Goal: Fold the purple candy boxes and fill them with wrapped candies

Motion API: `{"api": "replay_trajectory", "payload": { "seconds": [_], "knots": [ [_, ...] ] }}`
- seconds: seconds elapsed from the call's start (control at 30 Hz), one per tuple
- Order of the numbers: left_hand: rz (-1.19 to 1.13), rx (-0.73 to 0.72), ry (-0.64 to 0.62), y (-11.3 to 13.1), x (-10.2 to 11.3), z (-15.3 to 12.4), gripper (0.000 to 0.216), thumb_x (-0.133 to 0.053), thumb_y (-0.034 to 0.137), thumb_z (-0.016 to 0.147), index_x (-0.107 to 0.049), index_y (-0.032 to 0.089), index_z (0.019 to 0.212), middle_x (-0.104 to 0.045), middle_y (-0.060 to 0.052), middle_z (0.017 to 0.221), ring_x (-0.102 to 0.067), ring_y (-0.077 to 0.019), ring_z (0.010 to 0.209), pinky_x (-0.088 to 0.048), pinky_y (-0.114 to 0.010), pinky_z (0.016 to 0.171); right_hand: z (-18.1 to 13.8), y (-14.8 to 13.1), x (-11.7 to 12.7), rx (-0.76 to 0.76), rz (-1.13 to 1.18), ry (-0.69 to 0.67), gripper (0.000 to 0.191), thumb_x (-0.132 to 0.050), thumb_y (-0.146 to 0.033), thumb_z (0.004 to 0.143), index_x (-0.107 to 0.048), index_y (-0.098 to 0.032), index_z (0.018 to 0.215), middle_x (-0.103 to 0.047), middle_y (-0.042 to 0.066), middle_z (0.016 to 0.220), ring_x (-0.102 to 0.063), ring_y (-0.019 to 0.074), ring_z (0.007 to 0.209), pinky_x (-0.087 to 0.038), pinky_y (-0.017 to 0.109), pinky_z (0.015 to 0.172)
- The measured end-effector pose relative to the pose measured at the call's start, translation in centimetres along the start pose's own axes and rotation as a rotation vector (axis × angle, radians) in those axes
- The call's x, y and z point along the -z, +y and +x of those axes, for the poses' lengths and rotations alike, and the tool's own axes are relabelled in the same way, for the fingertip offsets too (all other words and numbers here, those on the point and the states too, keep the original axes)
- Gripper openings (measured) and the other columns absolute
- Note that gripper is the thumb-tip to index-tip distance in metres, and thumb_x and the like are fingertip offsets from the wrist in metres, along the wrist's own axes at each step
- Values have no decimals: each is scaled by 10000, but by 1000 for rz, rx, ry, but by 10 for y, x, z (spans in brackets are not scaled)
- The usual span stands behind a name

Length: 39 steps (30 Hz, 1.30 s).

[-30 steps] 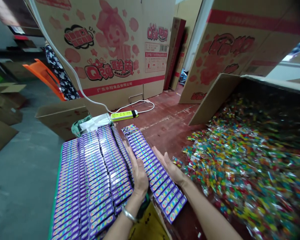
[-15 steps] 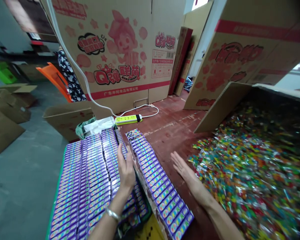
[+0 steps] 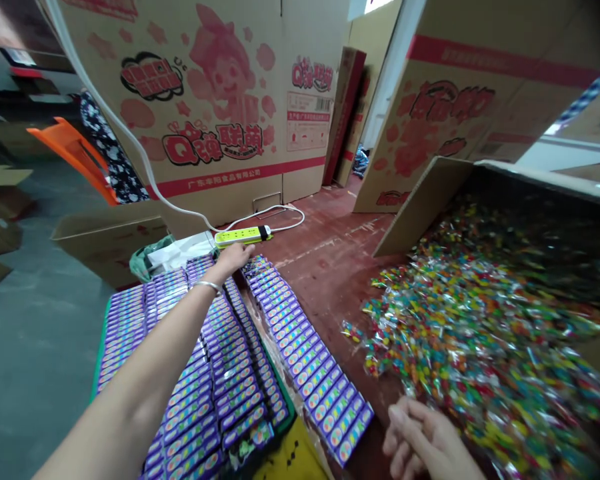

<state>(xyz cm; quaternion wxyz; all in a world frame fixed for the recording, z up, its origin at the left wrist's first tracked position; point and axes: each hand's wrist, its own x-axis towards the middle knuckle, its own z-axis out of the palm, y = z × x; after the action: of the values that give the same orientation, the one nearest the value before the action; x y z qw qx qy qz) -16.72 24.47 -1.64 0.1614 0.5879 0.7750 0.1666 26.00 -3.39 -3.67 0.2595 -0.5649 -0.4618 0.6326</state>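
Observation:
My left hand (image 3: 234, 259), with a bracelet at the wrist, reaches to the far end of a row of small purple boxes (image 3: 300, 347) on the reddish table. Its fingers bend downward there and are mostly hidden, so their grip does not show. Under my left forearm, a green-edged tray (image 3: 286, 400) holds several columns of the same purple boxes (image 3: 180, 373). At lower right, my right hand (image 3: 423, 437) hovers by the near edge of a heap of colourful wrapped candies (image 3: 460, 333). Its fingers are loosely curled and apart, with nothing visible in them.
A yellow-green power strip (image 3: 243, 235) with a white cable lies just beyond the boxes. Large printed cartons (image 3: 220, 180) stand behind. The candy spills from an open carton (image 3: 410, 213) on the right. A yellow cloth-like thing (image 3: 295, 457) is at the near edge; an orange chair (image 3: 75, 153) stands left.
My left hand has moved from beside the row's middle to its far end. My right hand has drawn back toward me, its flat fingers now curling. The view has shifted slightly right.

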Motion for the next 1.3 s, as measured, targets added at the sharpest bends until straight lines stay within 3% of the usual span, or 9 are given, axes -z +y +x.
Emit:
{"api": "replay_trajectory", "payload": {
  "seconds": [0.1, 0.3, 0.57, 0.83, 1.17, 1.3],
  "knots": [
    [53, -16, -45, 3, -8, 2, 324, -595, 322, 936, -577, 162, 1217, -608, -92, 1222, -631, -245, 1030, -545, -445, 859, -3, 18, -17, -107, 90, -60, 590, -589, -754, 755, -461, -179, 712, -676, 44, 651, -634, 106, 481, -355, 147, 404],
    [110, -49, -73, 15, -10, -4, 326, -594, 319, 937, -573, 162, 1222, -607, -95, 1223, -632, -242, 1027, -547, -444, 855, 11, 24, -47, -82, 251, -29, 612, -675, -747, 677, -448, -182, 739, -645, 4, 636, -662, 111, 524, -397, 129, 418],
    [104, -158, -79, 20, -1, -27, 316, -590, 329, 939, -583, 158, 1204, -619, -87, 1198, -639, -238, 1004, -551, -434, 843, 9, 20, -51, -81, 245, 51, 631, -701, -760, 625, -475, -179, 723, -634, -2, 618, -666, 129, 525, -446, 157, 428],
    [132, -263, -63, 23, -13, -53, 290, -577, 323, 947, -593, 177, 1197, -608, -93, 1234, -626, -235, 1039, -536, -444, 880, 11, 4, -60, -28, 244, 116, 615, -733, -745, 588, -485, -188, 666, -614, -7, 550, -651, 145, 489, -485, 192, 427],
    [166, -207, -46, 17, -17, -50, 296, -585, 323, 942, -590, 171, 1196, -617, -90, 1209, -635, -232, 1016, -546, -434, 858, 14, 16, -64, -32, 243, 90, 615, -704, -755, 620, -526, -177, 729, -614, -5, 597, -652, 139, 499, -480, 185, 421],
    [154, -175, -4, 15, -15, -42, 306, -587, 322, 941, -584, 168, 1206, -613, -92, 1216, -633, -235, 1023, -544, -439, 860, 27, 12, -74, 38, 246, 112, 598, -699, -737, 652, -543, -169, 757, -613, -6, 604, -661, 149, 529, -505, 208, 454]
  ]
}}
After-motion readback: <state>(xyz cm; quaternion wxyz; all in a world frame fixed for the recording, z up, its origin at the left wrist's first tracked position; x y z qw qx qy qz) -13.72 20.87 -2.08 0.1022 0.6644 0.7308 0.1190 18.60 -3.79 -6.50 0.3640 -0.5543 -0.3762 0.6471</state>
